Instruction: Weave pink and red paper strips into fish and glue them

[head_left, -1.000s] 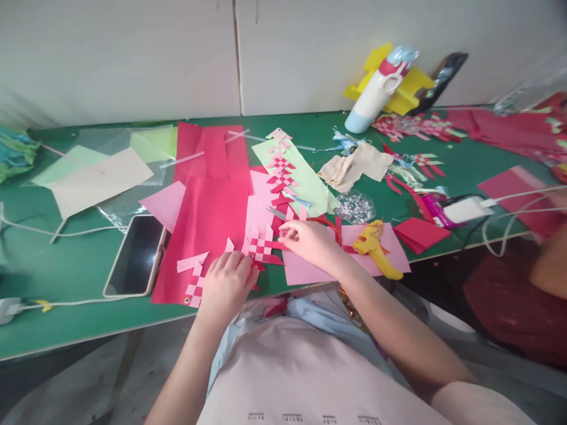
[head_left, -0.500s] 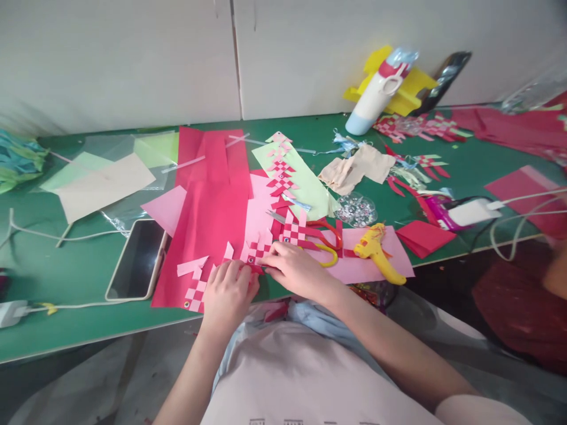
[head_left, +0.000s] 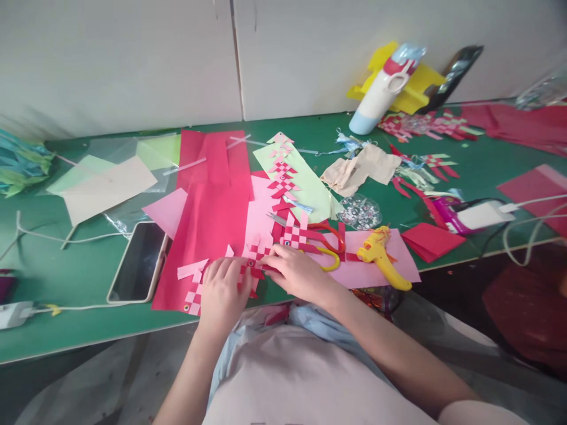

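Note:
Between my two hands lies a red-and-pink woven paper fish (head_left: 260,247) with a stick-on eye, near the table's front edge. My left hand (head_left: 224,289) is closed on its left side, covering part of it. From the right, my right hand (head_left: 295,268) pinches the same fish with thumb and fingertips. A second checkered fish (head_left: 194,297) pokes out left of my left hand, and a third (head_left: 293,235) rests just above my right hand. Scissors (head_left: 340,239) with red and yellow handles lie partly under that third one.
Right of the scissors, a yellow glue gun (head_left: 383,260) rests on pink paper. A clear dish of eyes (head_left: 359,211), beige cloth (head_left: 361,168) and a bottle (head_left: 380,97) stand farther back. A phone (head_left: 138,262) lies left of red sheets (head_left: 212,212).
My left hand has shifted slightly left, with its thumb now spread more, so more red paper shows between the hands. My right hand stays nearly in place.

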The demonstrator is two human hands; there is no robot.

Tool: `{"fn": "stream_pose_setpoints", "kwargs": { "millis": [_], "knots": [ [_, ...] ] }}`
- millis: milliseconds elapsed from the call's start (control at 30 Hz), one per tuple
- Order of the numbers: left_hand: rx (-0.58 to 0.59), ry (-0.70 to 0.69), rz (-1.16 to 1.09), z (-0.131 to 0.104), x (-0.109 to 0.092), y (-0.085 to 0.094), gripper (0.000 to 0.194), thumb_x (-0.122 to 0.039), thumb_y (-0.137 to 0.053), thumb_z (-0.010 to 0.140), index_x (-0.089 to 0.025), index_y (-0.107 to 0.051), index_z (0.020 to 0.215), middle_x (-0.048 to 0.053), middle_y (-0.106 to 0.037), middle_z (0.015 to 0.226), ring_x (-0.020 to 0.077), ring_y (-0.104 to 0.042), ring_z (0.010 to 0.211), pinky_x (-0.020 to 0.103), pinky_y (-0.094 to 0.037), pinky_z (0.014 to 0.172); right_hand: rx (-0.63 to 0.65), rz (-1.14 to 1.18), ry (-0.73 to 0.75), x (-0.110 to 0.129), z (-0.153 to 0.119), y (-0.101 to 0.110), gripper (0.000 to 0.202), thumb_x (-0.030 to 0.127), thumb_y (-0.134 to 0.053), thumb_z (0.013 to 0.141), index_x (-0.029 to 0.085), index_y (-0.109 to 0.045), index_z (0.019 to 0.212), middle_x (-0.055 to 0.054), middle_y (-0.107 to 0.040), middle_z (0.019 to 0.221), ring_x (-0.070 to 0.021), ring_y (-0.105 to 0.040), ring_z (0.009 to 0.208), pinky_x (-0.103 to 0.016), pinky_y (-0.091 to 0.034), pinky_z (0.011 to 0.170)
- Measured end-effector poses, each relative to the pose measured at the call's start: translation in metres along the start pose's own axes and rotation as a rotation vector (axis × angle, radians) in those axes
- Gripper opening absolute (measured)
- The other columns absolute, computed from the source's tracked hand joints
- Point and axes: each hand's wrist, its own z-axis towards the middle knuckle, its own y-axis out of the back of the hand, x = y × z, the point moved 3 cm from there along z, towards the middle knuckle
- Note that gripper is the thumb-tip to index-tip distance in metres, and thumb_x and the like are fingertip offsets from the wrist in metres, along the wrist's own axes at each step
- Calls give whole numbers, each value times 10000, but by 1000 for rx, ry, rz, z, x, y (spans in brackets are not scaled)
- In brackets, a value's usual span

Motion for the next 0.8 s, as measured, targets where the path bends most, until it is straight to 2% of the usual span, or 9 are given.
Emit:
{"fn": "stream_pose_setpoints", "kwargs": {
  "millis": [133, 233, 367, 567, 800],
  "knots": [
    [43, -6, 49, 16, 7, -2, 352, -137, -451, 875, -141, -541, 1215, 107, -676, 1098, 276, -541, 1106, 428, -427, 938, 16, -9, -22, 0, 0, 1, 232, 213, -525, 920, 226, -638, 1122, -41, -534, 952, -153, -556, 851, -247, -403, 670],
    [96, -16, 78, 26, 11, -5, 418, -119, -445, 857, -153, -511, 1268, 119, -672, 1139, 285, -524, 1156, 457, -400, 965, 23, -9, -39, 0, -1, 2, 224, 220, -525, 921, 231, -640, 1114, -41, -527, 945, -151, -556, 843, -246, -401, 666],
    [130, -18, 49, 33, 13, -6, 401, -112, -444, 843, -176, -545, 1226, 98, -686, 1116, 272, -560, 1089, 471, -386, 975, 16, -1, -31, 0, -2, 2, 224, 226, -516, 929, 238, -632, 1121, -41, -520, 946, -153, -559, 849, -250, -405, 673],
    [94, 13, -76, 39, 19, -6, 311, -178, -469, 864, -191, -578, 1156, 70, -702, 1004, 245, -608, 974, 437, -425, 933, 9, -2, -28, -1, -1, 0, 231, 213, -527, 922, 235, -631, 1127, -44, -526, 952, -163, -555, 882, -255, -412, 695],
    [149, 0, -31, 46, 18, -8, 325, -174, -477, 873, -184, -585, 1180, 66, -708, 1048, 262, -593, 1044, 454, -397, 970, -4, 11, -31, -1, -2, 0, 225, 220, -530, 921, 237, -638, 1118, -41, -528, 944, -160, -553, 871, -254, -416, 690]
  ]
}}
